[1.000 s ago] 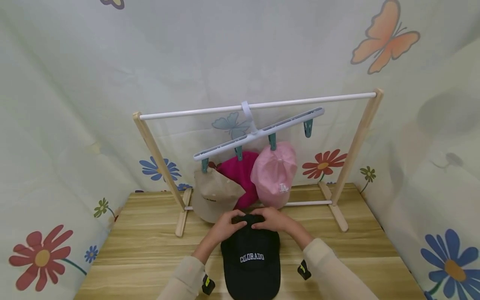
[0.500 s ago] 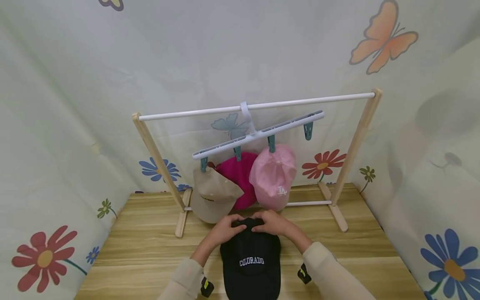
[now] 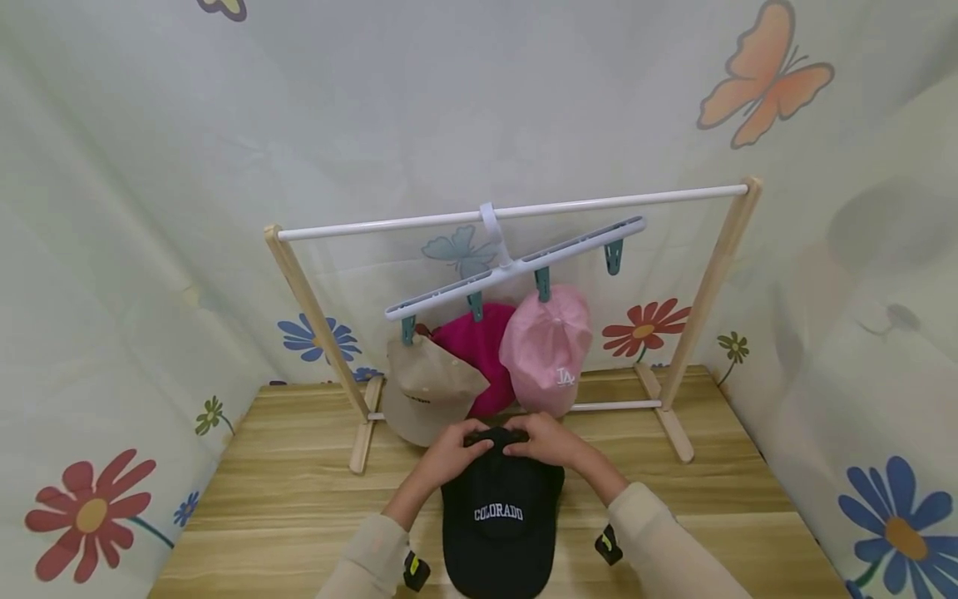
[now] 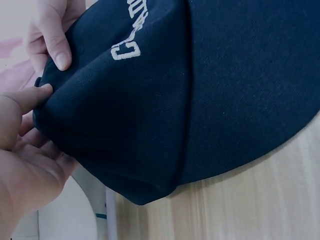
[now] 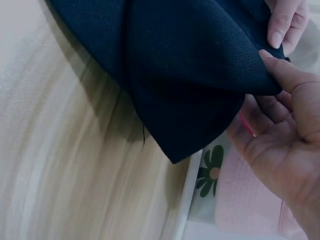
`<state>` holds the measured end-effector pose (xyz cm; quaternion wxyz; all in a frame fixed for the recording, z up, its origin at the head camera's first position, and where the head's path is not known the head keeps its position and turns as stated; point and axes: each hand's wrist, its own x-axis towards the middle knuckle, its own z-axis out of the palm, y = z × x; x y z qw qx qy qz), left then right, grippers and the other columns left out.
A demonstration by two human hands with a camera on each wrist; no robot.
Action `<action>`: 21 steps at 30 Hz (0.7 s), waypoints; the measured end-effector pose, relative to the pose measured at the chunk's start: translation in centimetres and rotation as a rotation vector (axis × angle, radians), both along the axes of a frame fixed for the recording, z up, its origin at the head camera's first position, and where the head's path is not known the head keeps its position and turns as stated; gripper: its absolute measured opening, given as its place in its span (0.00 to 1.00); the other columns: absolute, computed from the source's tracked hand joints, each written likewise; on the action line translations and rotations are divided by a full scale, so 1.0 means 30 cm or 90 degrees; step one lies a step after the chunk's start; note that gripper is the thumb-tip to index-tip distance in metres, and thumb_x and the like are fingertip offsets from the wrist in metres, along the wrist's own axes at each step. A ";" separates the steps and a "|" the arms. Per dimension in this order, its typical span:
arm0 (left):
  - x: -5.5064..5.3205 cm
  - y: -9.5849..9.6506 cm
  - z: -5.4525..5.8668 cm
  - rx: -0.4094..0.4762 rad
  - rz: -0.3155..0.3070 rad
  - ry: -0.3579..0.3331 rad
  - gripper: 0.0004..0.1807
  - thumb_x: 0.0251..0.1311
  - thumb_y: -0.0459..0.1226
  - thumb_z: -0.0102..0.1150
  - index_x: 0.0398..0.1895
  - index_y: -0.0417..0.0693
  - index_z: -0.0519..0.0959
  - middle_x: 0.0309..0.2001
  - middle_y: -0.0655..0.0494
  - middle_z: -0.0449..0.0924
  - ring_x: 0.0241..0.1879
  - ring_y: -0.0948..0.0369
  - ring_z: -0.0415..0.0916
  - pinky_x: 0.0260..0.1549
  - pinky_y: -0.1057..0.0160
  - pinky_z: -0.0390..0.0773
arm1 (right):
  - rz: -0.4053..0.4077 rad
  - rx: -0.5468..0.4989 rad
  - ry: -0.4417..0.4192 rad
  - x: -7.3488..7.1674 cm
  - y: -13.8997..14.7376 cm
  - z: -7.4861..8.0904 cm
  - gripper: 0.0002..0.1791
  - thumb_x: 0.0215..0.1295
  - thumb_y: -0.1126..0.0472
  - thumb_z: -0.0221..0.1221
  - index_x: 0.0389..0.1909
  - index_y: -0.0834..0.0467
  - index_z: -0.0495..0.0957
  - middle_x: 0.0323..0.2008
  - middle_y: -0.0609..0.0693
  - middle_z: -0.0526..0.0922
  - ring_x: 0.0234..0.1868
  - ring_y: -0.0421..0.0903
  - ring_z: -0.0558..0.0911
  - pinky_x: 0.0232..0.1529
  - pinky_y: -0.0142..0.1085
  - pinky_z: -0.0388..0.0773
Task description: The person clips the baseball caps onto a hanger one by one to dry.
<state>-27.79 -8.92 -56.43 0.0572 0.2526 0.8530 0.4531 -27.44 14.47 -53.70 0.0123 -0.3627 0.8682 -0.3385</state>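
A black baseball cap with white COLORADO lettering hangs between both hands, its brim toward the person. My left hand pinches the top of the crown, thumb in front and fingers behind. On the other side of the crown my right hand pinches the fabric the same way. Both wrist views show the thumbs on the dark cloth, close together. Behind the cap, a beige cap, a magenta cap and a pink LA cap hang from green clips on a white hanger.
The hanger hooks over the white top bar of a wooden-sided rack and slants down to the left. Its rightmost green clip holds nothing. The rack stands at the back of a wood-grain table, before a flower-printed cloth wall.
Both hands keep their pinch on the black cap, which shifts and tilts slightly. The hanger with its caps sways a little.
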 end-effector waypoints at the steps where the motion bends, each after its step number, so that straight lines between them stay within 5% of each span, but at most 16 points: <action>1: -0.001 0.001 0.003 0.002 0.001 0.005 0.08 0.71 0.40 0.61 0.46 0.48 0.84 0.45 0.56 0.85 0.45 0.58 0.80 0.48 0.56 0.79 | 0.001 -0.001 -0.001 0.002 0.000 0.007 0.10 0.64 0.62 0.68 0.43 0.63 0.85 0.39 0.54 0.88 0.36 0.46 0.83 0.39 0.35 0.79; 11: 0.007 0.007 0.047 0.003 0.017 0.043 0.08 0.71 0.41 0.61 0.47 0.49 0.84 0.45 0.57 0.85 0.47 0.59 0.80 0.50 0.55 0.79 | 0.007 -0.006 0.034 -0.009 -0.003 0.043 0.08 0.65 0.63 0.68 0.43 0.61 0.85 0.39 0.51 0.88 0.38 0.48 0.85 0.43 0.43 0.83; 21: 0.027 0.019 0.100 -0.007 0.020 0.065 0.09 0.71 0.42 0.61 0.48 0.49 0.84 0.47 0.56 0.86 0.48 0.59 0.81 0.50 0.55 0.80 | 0.016 -0.002 0.036 -0.009 0.011 0.082 0.09 0.66 0.61 0.68 0.46 0.56 0.86 0.43 0.47 0.88 0.43 0.42 0.85 0.47 0.37 0.82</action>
